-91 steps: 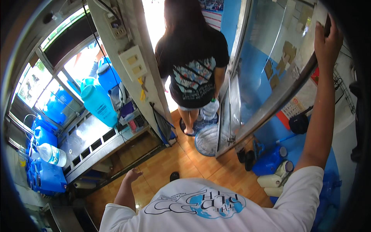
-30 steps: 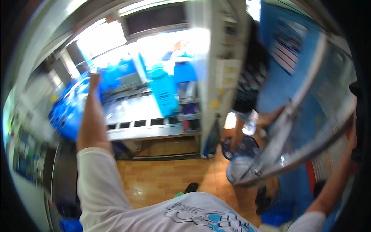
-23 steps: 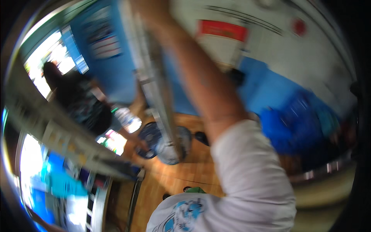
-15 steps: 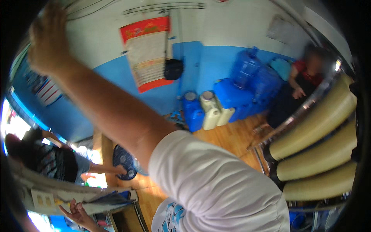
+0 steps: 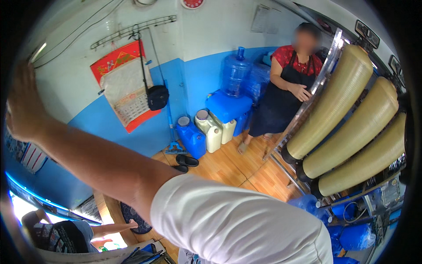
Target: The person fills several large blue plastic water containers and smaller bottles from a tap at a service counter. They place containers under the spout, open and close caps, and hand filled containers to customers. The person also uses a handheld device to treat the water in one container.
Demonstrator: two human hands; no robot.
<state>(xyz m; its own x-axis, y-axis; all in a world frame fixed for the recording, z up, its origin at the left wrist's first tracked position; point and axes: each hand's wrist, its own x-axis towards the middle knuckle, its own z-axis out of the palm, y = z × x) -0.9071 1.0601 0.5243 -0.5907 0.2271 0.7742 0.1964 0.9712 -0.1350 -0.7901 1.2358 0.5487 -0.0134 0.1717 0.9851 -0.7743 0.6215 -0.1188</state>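
My right arm, in a white short sleeve, crosses from the lower right to the upper left. At the dim left rim my right hand (image 5: 24, 108) is raised beside the wall, fingers stretched upward and nothing visible in them. A thin bright strip (image 5: 38, 51) lies close to its fingertips; whether they touch cannot be made out. Below the wrist, a striped sheet (image 5: 34, 157) is on the blue lower wall. My left hand is out of view.
A person in a dark apron (image 5: 281, 103) stands by a metal rack with several tan cylindrical tanks (image 5: 336, 103). Blue and cream jugs (image 5: 208, 132), a mop (image 5: 175, 147) and black slippers (image 5: 187, 160) are on the wood-look floor. Another person (image 5: 66, 235) is at lower left.
The view has turned, so the wall and jugs sit further left. My raised right hand is lower and nearer the left rim. A hand at lower left has gone from view.
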